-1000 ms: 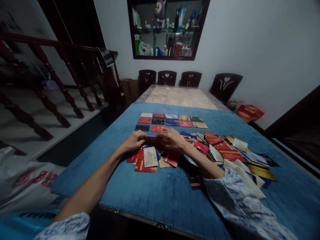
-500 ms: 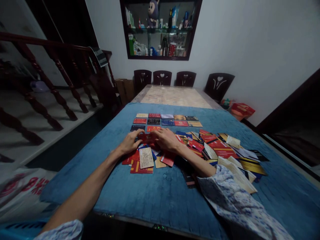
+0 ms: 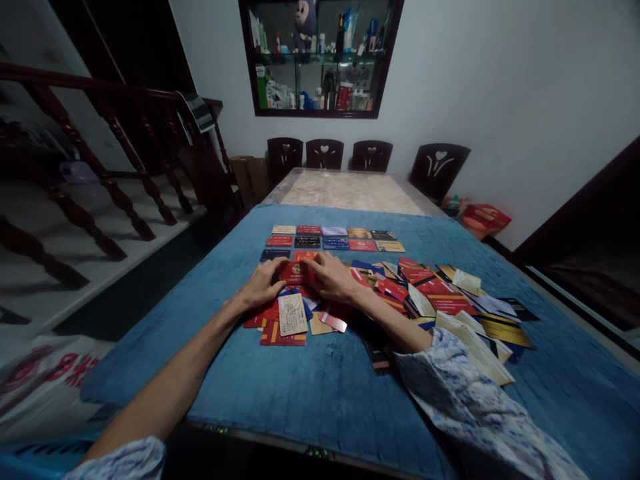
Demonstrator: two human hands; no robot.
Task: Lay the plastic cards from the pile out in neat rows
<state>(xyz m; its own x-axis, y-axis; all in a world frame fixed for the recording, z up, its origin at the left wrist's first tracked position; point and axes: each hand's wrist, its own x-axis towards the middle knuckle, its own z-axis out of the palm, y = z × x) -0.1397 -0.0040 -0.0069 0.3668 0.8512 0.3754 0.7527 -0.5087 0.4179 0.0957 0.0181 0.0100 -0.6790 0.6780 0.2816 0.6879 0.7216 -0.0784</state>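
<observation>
Our left hand [image 3: 261, 283] and right hand [image 3: 333, 277] both have their grip clamped on a red bank card [image 3: 295, 273], thumb and fingers at either end. We hold it above a small pile of cards topped by a cream card [image 3: 293, 315], on the blue cloth [image 3: 255, 387] over the worktop [image 3: 345, 190]. Beyond, cards lie in rows; a bigger loose heap [image 3: 443, 293] spreads to our right.

Containers stand around us: the wall cabinet [image 3: 315, 114] holds a purple plush toy [image 3: 304, 30] on its glass shelf, with a dark flask [image 3: 329, 92], a red jar [image 3: 345, 97] and small bottles below. We cannot tell what the cardboard box [image 3: 250, 179] or the printed white bag [image 3: 43, 383] contains.
</observation>
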